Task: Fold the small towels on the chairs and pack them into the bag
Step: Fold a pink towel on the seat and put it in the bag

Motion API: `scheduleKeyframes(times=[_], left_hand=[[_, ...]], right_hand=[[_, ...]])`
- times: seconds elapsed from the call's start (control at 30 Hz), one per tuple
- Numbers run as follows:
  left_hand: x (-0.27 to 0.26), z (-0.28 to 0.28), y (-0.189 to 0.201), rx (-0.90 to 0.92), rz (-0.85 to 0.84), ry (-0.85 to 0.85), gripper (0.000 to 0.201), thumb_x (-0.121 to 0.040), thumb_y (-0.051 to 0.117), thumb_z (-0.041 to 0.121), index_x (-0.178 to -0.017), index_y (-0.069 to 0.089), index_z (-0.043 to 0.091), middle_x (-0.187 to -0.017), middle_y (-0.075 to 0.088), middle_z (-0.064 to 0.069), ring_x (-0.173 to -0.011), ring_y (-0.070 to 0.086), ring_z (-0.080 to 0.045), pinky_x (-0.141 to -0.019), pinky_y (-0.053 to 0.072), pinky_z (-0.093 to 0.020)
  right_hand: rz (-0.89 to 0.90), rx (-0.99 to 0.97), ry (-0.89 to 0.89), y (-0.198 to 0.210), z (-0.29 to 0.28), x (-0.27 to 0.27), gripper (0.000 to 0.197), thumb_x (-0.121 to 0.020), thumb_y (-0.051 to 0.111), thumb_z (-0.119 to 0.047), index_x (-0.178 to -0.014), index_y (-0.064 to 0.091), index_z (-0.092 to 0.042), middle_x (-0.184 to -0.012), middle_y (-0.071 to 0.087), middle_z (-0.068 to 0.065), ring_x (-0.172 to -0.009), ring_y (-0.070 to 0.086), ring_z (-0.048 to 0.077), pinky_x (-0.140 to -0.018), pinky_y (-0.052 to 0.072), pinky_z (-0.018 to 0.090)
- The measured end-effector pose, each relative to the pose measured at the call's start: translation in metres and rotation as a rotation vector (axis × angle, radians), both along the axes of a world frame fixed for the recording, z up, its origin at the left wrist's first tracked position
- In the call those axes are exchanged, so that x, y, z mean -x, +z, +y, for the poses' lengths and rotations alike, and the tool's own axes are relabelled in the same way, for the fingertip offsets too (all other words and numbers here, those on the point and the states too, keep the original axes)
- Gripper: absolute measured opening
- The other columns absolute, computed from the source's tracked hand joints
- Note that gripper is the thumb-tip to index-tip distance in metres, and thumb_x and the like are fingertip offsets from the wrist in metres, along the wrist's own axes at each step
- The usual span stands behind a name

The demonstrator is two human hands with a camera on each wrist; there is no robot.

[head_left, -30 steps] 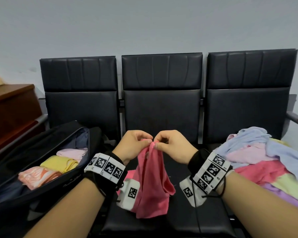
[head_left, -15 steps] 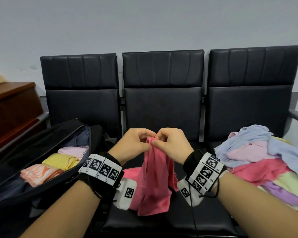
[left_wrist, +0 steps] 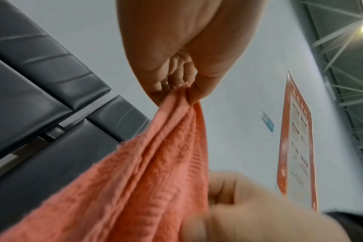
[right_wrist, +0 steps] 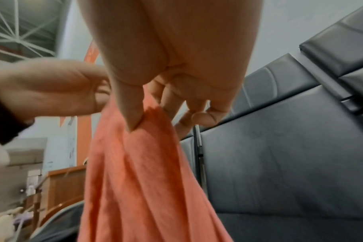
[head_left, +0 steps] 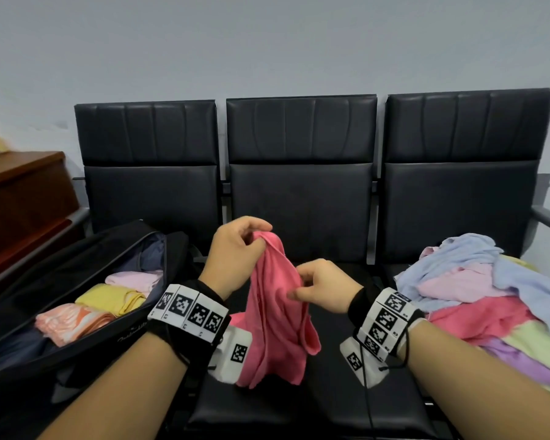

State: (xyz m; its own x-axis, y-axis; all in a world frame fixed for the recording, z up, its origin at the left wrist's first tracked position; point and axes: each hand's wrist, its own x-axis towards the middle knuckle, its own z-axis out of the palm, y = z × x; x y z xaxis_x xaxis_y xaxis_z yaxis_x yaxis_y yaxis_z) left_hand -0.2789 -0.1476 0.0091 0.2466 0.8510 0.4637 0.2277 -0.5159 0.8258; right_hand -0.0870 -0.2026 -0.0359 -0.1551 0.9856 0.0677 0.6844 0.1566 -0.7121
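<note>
Pink towel (head_left: pixel 275 315) hangs bunched between the hands: left hand (head_left: pixel 235 255) pinches its top, right hand (head_left: pixel 326 290) pinches an edge lower down. Best to find both corners and stretch it flat before folding toward the bag (head_left: pixel 86 249) left of them.

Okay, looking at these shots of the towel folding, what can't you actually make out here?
- Pink towel: its lower end, head view, hidden behind the left hand's wrist camera.
- Bag: its near end, cut off by the left edge.
- Towel pile: right part cut off by the frame edge.
- Right hand: blurred in the left wrist view.
</note>
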Motion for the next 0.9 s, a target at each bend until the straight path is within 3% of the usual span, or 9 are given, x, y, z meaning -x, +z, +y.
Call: scheduleKeyframes(times=[0.07, 0.13, 0.2, 0.3, 0.47, 0.57, 0.67, 0.8, 0.9], left_hand=[[0.004, 0.005, 0.007, -0.021, -0.092, 0.037, 0.036, -0.081, 0.06, -0.004, -0.088, 0.072, 0.029, -0.087, 0.074, 0.009, -0.078, 0.068, -0.001, -0.073, 0.05, -0.014], [0.011, 0.01, 0.014, -0.031, -0.162, 0.074, 0.034, -0.082, 0.059, -0.002, -0.089, 0.072, 0.028, -0.085, 0.074, 0.008, -0.074, 0.067, -0.001, -0.067, 0.049, -0.013], [0.021, 0.016, 0.021, -0.053, -0.192, 0.118, 0.033, -0.082, 0.059, -0.002, -0.091, 0.072, 0.027, -0.089, 0.075, 0.006, -0.08, 0.069, -0.003, -0.071, 0.051, -0.016], [0.036, 0.024, 0.029, -0.088, -0.245, 0.186, 0.035, -0.082, 0.057, -0.004, -0.089, 0.071, 0.027, -0.088, 0.074, 0.005, -0.083, 0.07, -0.006, -0.076, 0.053, -0.019], [0.068, 0.043, 0.031, -0.085, -0.306, 0.295, 0.026, -0.078, 0.059, 0.006, -0.086, 0.071, 0.027, -0.083, 0.072, 0.002, -0.074, 0.065, -0.005, -0.067, 0.051, -0.016], [0.086, 0.055, 0.023, -0.092, -0.23, 0.37, 0.031, -0.079, 0.058, 0.0, -0.086, 0.07, 0.028, -0.081, 0.07, 0.002, -0.068, 0.06, -0.002, -0.064, 0.047, -0.018], [0.101, 0.065, 0.013, -0.066, -0.177, 0.43, 0.031, -0.08, 0.056, -0.001, -0.091, 0.07, 0.024, -0.085, 0.07, -0.003, -0.072, 0.061, -0.008, -0.07, 0.049, -0.026], [0.112, 0.073, 0.002, -0.02, -0.119, 0.481, 0.027, -0.081, 0.057, -0.001, -0.094, 0.07, 0.019, -0.087, 0.071, -0.005, -0.076, 0.063, -0.014, -0.075, 0.052, -0.031], [0.114, 0.075, -0.001, 0.011, -0.104, 0.509, 0.025, -0.081, 0.057, 0.0, -0.089, 0.071, 0.019, -0.084, 0.071, -0.004, -0.077, 0.064, -0.016, -0.074, 0.052, -0.029]], right_hand=[[-0.102, 0.027, 0.0, -0.01, -0.001, -0.005, 0.013, -0.079, 0.075, -0.018, -0.078, 0.068, -0.008, -0.07, 0.065, 0.007, -0.063, 0.054, 0.009, -0.068, 0.05, 0.035], [-0.223, 0.03, 0.0, -0.019, -0.001, -0.012, 0.015, -0.08, 0.073, -0.02, -0.078, 0.067, -0.007, -0.073, 0.066, 0.009, -0.064, 0.056, 0.014, -0.072, 0.052, 0.037], [-0.324, 0.027, -0.002, -0.024, -0.002, -0.02, 0.019, -0.08, 0.071, -0.023, -0.074, 0.064, -0.007, -0.073, 0.065, 0.01, -0.068, 0.058, 0.021, -0.074, 0.05, 0.038], [-0.504, 0.013, 0.005, -0.031, -0.003, -0.032, 0.021, -0.08, 0.071, -0.033, -0.073, 0.062, -0.015, -0.075, 0.064, 0.0, -0.084, 0.059, 0.017, -0.082, 0.045, 0.032], [-0.7, -0.092, 0.015, -0.034, -0.002, -0.055, 0.03, -0.078, 0.067, -0.048, -0.096, 0.073, -0.025, -0.123, 0.061, -0.016, -0.126, 0.042, 0.01, -0.102, 0.036, 0.032], [-0.638, -0.214, -0.048, -0.023, 0.0, -0.069, 0.03, -0.079, 0.069, -0.043, -0.097, 0.075, -0.02, -0.119, 0.063, -0.01, -0.127, 0.046, 0.015, -0.104, 0.039, 0.036], [-0.472, -0.37, -0.13, -0.007, 0.0, -0.077, 0.016, -0.084, 0.071, -0.025, -0.079, 0.068, -0.01, -0.091, 0.067, 0.001, -0.104, 0.058, 0.024, -0.091, 0.046, 0.038], [-0.075, -0.448, -0.248, 0.013, -0.002, -0.078, 0.005, -0.088, 0.072, -0.014, -0.083, 0.073, -0.014, -0.082, 0.069, -0.007, -0.083, 0.064, 0.012, -0.077, 0.046, 0.024], [0.169, -0.427, -0.3, 0.029, -0.003, -0.074, 0.004, -0.087, 0.073, -0.013, -0.084, 0.076, -0.013, -0.081, 0.073, -0.002, -0.079, 0.067, 0.014, -0.075, 0.053, 0.028]])
